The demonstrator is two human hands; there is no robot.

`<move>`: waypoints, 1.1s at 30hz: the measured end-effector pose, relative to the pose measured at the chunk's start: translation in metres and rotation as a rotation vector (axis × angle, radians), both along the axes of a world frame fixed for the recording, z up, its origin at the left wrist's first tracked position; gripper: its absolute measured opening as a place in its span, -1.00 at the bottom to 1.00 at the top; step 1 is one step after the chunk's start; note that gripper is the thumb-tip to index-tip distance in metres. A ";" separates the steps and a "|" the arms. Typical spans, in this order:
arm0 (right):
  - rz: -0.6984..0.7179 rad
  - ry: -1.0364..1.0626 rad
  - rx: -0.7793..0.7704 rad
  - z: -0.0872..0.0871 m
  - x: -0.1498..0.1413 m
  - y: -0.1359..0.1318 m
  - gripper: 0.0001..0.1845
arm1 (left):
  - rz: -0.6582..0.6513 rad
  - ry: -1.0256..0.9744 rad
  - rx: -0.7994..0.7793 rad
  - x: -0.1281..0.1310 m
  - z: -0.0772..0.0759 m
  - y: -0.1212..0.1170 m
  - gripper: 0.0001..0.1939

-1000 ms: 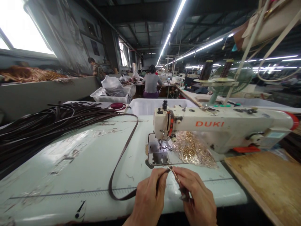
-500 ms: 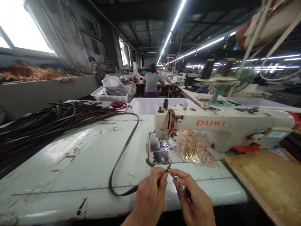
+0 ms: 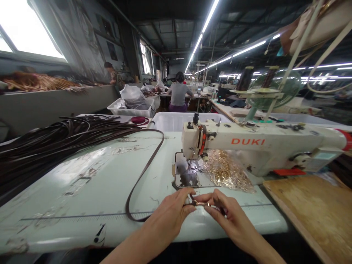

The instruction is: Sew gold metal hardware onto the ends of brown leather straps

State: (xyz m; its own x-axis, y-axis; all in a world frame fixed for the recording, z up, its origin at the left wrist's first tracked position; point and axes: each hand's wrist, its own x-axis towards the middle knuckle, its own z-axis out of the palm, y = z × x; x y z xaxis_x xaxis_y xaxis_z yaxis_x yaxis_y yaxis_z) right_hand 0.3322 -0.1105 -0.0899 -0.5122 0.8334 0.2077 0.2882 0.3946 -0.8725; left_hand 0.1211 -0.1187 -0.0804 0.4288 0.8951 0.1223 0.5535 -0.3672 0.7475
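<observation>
My left hand [image 3: 173,211] is closed at the table's front edge, its fingertips pinching the end of a dark brown strap [image 3: 147,168]. The strap loops back from there over the pale green table to a pile. Just beside it, my right hand [image 3: 229,214] is closed on a small gold-coloured metal clasp [image 3: 202,204], which meets the strap end between both hands. Fingers partly cover the clasp, so its exact shape is unclear. Beyond the hands lies a clear plastic bag of gold metal fittings [image 3: 225,170], next to the needle plate [image 3: 189,179].
A white sewing machine [image 3: 247,143] stands ahead on the right. Many dark straps [image 3: 55,146] are heaped at left. A wooden board [image 3: 310,209] sits at right, and a white bin [image 3: 170,121] behind the table. A co-worker [image 3: 179,93] sits farther back.
My hands have turned, the left now more sideways, and the clasp lies level between them. The strap's loop has shifted slightly left near the front edge.
</observation>
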 end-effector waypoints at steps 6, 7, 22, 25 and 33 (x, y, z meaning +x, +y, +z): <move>0.019 0.180 -0.277 0.001 0.007 0.001 -0.75 | -0.041 -0.022 -0.002 -0.004 0.007 -0.005 -0.88; 0.028 0.184 -0.288 0.003 0.006 0.000 -0.76 | -0.047 -0.030 0.012 -0.004 0.007 -0.006 -0.87; -0.166 -0.181 0.089 0.015 -0.023 -0.013 -0.85 | -0.042 -0.042 -0.062 -0.001 0.006 -0.008 -0.90; -0.193 -0.167 0.072 0.014 -0.025 -0.015 -0.83 | 0.068 -0.065 -0.072 -0.004 0.003 -0.005 -0.90; -0.163 -0.002 -0.113 0.007 -0.027 -0.004 -0.75 | 0.116 -0.039 0.076 -0.004 -0.002 0.002 -0.88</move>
